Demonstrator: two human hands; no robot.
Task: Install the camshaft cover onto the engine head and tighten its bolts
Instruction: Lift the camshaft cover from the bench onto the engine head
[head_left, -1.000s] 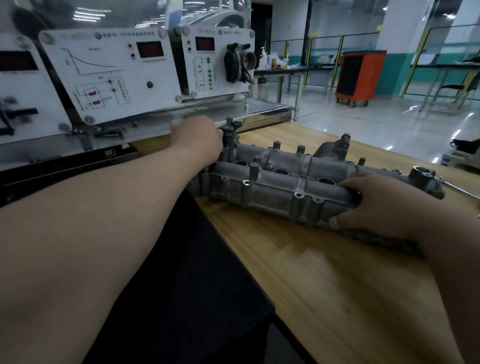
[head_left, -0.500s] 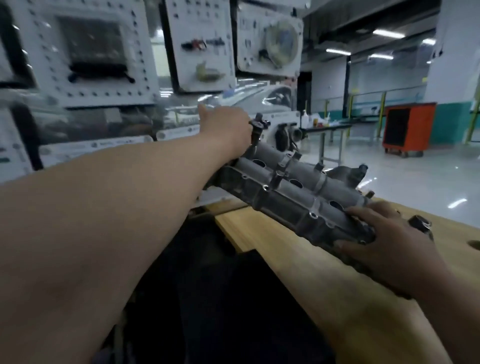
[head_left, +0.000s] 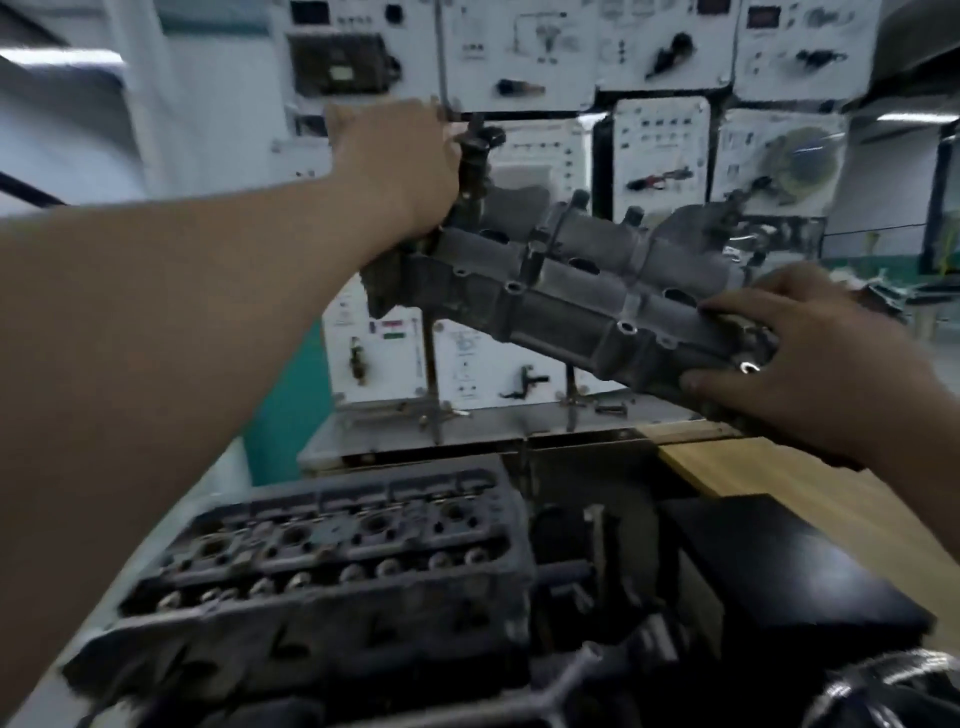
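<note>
Lifting the camshaft cover (head_left: 571, 291) off the wooden desk (head_left: 779, 483), where it lay a second ago, we now hold it in the air, tilted, its left end high. The engine head (head_left: 332, 561) has come into view at 7 o'clock, below the cover and apart from it. White instrument panels (head_left: 519, 52) stand behind at 12 o'clock, and a black block (head_left: 805, 571) sits at 4 o'clock. Our left hand (head_left: 395, 166) grips the raised end, arm outstretched. Our right hand (head_left: 810, 353) clamps the low end, fingers (head_left: 727, 317) on top, thumb beneath.
</note>
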